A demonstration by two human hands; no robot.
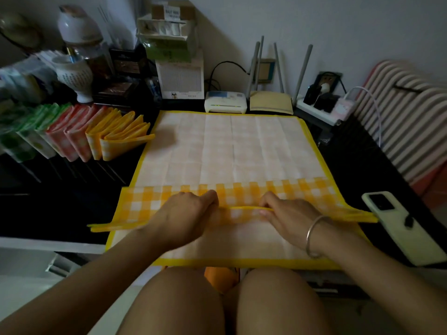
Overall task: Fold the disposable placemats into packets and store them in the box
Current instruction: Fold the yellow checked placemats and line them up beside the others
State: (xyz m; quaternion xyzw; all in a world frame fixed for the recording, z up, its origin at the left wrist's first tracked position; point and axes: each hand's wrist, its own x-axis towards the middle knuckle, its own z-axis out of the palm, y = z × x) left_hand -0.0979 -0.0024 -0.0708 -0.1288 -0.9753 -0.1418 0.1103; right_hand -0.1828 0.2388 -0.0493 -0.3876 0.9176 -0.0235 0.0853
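A large yellow-edged placemat (pixel 229 146) lies spread on the dark table, pale side up. A strip of it is folded over near me, showing the yellow check print (pixel 150 201). My left hand (pixel 186 213) and my right hand (pixel 287 213) both pinch the yellow folded edge at its middle, knuckles up, a hand's width apart. Folded packets stand in a row at the left: yellow ones (pixel 121 134), pink ones (pixel 75 139) and green ones (pixel 31 136). They sit in a clear box whose walls are hard to make out.
A phone (pixel 401 226) lies face down at the right, touching the mat's fold. Behind the mat stand a white device (pixel 225 102), a router with antennas (pixel 271 102) and a power strip (pixel 321 105). Jars and boxes crowd the back left. A striped cushion (pixel 408 117) lies at the right.
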